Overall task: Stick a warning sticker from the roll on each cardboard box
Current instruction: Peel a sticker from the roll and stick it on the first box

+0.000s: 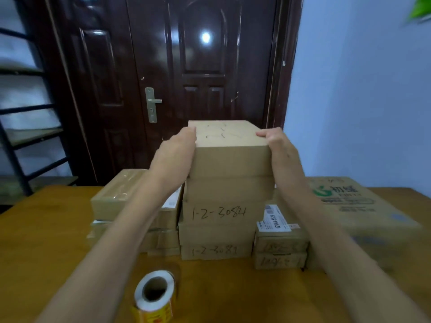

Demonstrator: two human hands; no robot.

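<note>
A plain cardboard box (229,148) tops the middle stack of boxes (217,229) on the wooden table (46,229). My left hand (177,150) grips its left side and my right hand (278,145) grips its right side, thumbs on the lid. Faint pen marks show on the lid. Lower boxes in the stack carry handwritten numbers. The sticker roll (155,293), white outside with yellow and red stickers hanging from it, stands on the table near me, between my forearms.
A shorter stack with a taped box (121,197) sits left of the middle stack. Small labelled boxes (279,243) and a large printed carton (354,210) lie to the right. A dark door (200,66) and a metal shelf (23,127) stand behind the table.
</note>
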